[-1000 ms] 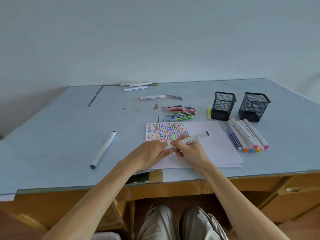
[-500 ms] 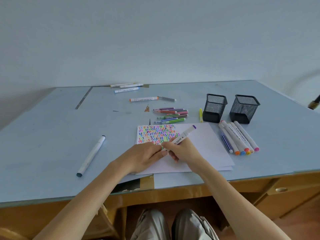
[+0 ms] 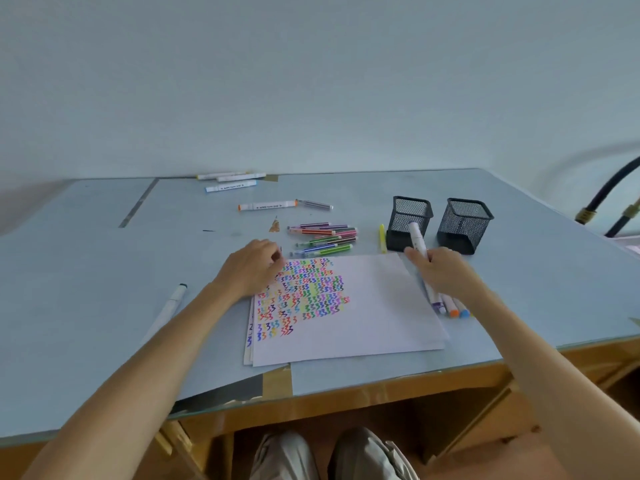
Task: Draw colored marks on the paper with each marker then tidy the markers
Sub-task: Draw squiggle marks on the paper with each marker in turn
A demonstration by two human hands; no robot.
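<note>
White paper (image 3: 374,306) with rows of coloured squiggles lies in front of me. My right hand (image 3: 441,271) grips a white purple-capped marker (image 3: 415,239), held upright just in front of the left mesh cup (image 3: 410,223), above a row of thick white markers (image 3: 446,303) by the paper's right edge. My left hand (image 3: 254,268) rests at the paper's top-left corner, fingers curled; whether it pinches something small is unclear. A bunch of thin coloured markers (image 3: 325,239) lies behind the paper.
A second black mesh cup (image 3: 464,225) stands right of the first. A yellow marker (image 3: 382,237) lies beside the cups. One white marker (image 3: 169,303) lies left. More white markers (image 3: 232,181) and an orange-tipped one (image 3: 268,205) lie far back. Table edge is near.
My hands have parted. The right hand carried the purple marker from the paper's middle to the right, beside the cups. The left hand moved up to the paper's top-left corner.
</note>
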